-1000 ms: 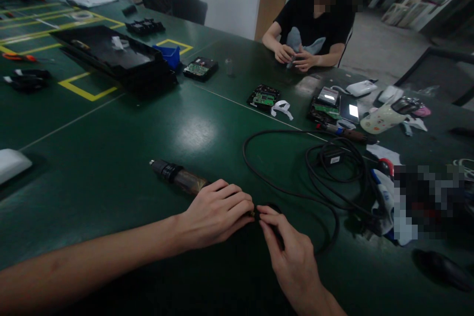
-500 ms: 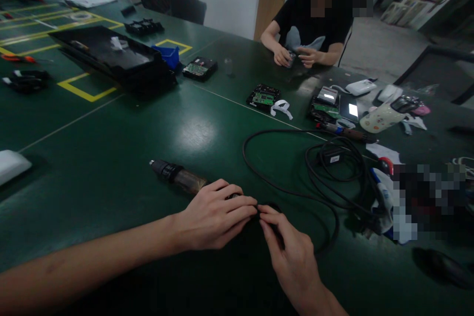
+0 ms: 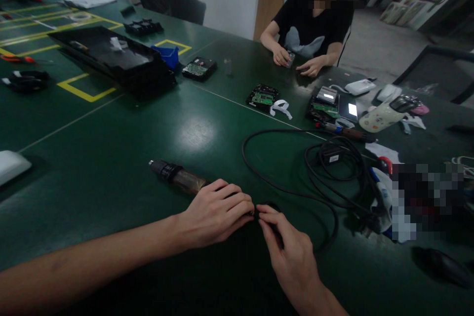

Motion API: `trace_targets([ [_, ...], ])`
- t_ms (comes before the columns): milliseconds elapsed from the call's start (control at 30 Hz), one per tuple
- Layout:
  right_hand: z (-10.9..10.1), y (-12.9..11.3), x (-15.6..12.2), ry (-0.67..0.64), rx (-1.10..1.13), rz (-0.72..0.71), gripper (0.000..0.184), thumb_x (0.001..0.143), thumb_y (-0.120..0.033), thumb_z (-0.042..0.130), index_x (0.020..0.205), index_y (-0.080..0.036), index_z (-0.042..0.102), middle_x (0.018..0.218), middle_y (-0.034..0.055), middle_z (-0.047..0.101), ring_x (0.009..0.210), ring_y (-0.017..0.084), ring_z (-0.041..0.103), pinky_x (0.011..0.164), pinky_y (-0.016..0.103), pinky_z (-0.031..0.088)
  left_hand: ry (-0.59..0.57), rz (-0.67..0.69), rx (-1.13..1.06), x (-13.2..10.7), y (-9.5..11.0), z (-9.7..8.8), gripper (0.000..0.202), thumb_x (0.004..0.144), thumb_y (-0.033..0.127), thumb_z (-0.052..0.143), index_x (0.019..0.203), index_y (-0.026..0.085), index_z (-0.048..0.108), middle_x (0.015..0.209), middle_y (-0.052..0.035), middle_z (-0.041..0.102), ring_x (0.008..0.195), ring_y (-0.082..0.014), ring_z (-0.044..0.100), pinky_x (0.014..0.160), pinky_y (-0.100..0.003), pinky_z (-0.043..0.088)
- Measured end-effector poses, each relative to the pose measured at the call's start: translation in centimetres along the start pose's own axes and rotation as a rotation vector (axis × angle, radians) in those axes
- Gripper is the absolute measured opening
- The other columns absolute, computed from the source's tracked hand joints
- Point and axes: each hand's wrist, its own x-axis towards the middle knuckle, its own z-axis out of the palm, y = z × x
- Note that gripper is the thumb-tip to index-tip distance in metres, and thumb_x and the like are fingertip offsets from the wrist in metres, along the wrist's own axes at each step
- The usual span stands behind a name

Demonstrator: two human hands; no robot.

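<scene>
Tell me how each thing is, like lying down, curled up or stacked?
Power screwdriver: lying down, left hand closed over its rear.
Right hand: fingers bent; grip too dark to tell.
Black cable: loosely looped.
Black trays: stacked.
Patterned cup: things sticking out.
Green circuit board: uncovered.
White strip: curled.

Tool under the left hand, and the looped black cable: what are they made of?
Tool: body brownish and glossy in patches, perhaps plastic or tape-wrapped; front end dark, probably plastic; tip pale and shiny, so likely metal. Cable: dark, with a soft sheen and smooth round bends, so probably rubber or soft plastic.
</scene>
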Motion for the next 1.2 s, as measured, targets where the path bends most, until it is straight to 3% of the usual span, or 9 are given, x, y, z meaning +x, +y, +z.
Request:
trace_targets([
  [133, -0.01, -0.01, 0.06, 0.003, 0.000, -0.009, 0.018, 0.105, -0.021, 0.051, 0.118, -0.023, 0.064, 0.130, 0.0068, 0.071, 0.118, 0.021, 0.071, 0.101, 0.032, 0.060, -0.004, 0.045, -0.007, -0.04, -0.06, -0.03, 0.024, 0.100, 0.028, 0.059, 0.123, 0.022, 0.063, 0.121, -0.0026, 0.072, 0.108, -0.0198, 0.063, 0.089, -0.035, 0.045],
  [300, 0.07, 0.12, 0.04, 0.008, 0.006, -0.001, 0.019, 0.105, -0.020, 0.051, 0.118, -0.023, 0.064, 0.130, 0.0053, 0.071, 0.118, 0.021, 0.071, 0.101, 0.031, 0.059, 0.008, 0.016, 0.022, -0.02, -0.12, 0.19, 0.016, 0.101, 0.030, 0.060, 0.113, 0.021, 0.065, 0.113, -0.0016, 0.074, 0.104, -0.0188, 0.065, 0.087, -0.035, 0.045],
  [467, 0.07, 0.08, 0.00, 0.015, 0.005, -0.012, 0.019, 0.105, -0.020, 0.051, 0.117, -0.023, 0.065, 0.129, 0.0058, 0.072, 0.116, 0.021, 0.072, 0.099, 0.031, 0.060, -0.010, 0.053, 0.006, -0.07, -0.14, 0.13, 0.028, 0.100, 0.029, 0.059, 0.128, 0.022, 0.061, 0.123, -0.0031, 0.072, 0.108, -0.0199, 0.064, 0.087, -0.035, 0.045],
  [633, -0.04, -0.20, 0.13, 0.038, -0.001, -0.013, 0.019, 0.104, -0.021, 0.052, 0.115, -0.022, 0.066, 0.127, 0.0062, 0.073, 0.114, 0.022, 0.073, 0.097, 0.031, 0.061, 0.022, 0.020, 0.022, -0.18, -0.21, 0.35, 0.017, 0.100, 0.029, 0.061, 0.115, 0.021, 0.064, 0.116, -0.0014, 0.074, 0.105, -0.0185, 0.065, 0.088, -0.034, 0.045],
  [800, -0.01, -0.11, 0.09, 0.024, 0.002, -0.010, 0.018, 0.104, -0.021, 0.052, 0.116, -0.023, 0.066, 0.129, 0.0063, 0.072, 0.115, 0.021, 0.072, 0.098, 0.031, 0.061, 0.003, 0.054, 0.001, -0.15, -0.22, 0.24, 0.026, 0.100, 0.029, 0.060, 0.125, 0.022, 0.062, 0.124, -0.0011, 0.072, 0.108, -0.0196, 0.064, 0.088, -0.035, 0.045],
  [933, 0.07, 0.03, 0.06, 0.032, 0.008, -0.021, 0.018, 0.104, -0.020, 0.052, 0.116, -0.022, 0.066, 0.127, 0.0063, 0.072, 0.115, 0.021, 0.072, 0.099, 0.031, 0.060, 0.017, 0.024, 0.021, -0.12, -0.22, 0.30, 0.016, 0.101, 0.029, 0.060, 0.114, 0.020, 0.064, 0.116, -0.0009, 0.074, 0.104, -0.0183, 0.065, 0.087, -0.035, 0.045],
  [1100, 0.08, 0.07, 0.04, 0.028, 0.010, -0.027, 0.018, 0.104, -0.020, 0.053, 0.117, -0.022, 0.065, 0.128, 0.0066, 0.072, 0.115, 0.021, 0.072, 0.098, 0.031, 0.060, -0.006, 0.055, 0.011, -0.12, -0.20, 0.18, 0.027, 0.100, 0.030, 0.059, 0.126, 0.022, 0.061, 0.124, -0.0018, 0.072, 0.108, -0.0197, 0.064, 0.087, -0.036, 0.045],
  [1200, 0.06, 0.05, 0.02, 0.031, 0.012, -0.025, 0.018, 0.104, -0.020, 0.053, 0.117, -0.022, 0.065, 0.128, 0.0065, 0.072, 0.116, 0.021, 0.072, 0.099, 0.031, 0.060, 0.006, 0.050, 0.016, -0.15, -0.24, 0.25, 0.021, 0.100, 0.027, 0.059, 0.120, 0.022, 0.063, 0.120, -0.0017, 0.073, 0.107, -0.0192, 0.064, 0.088, -0.035, 0.045],
])
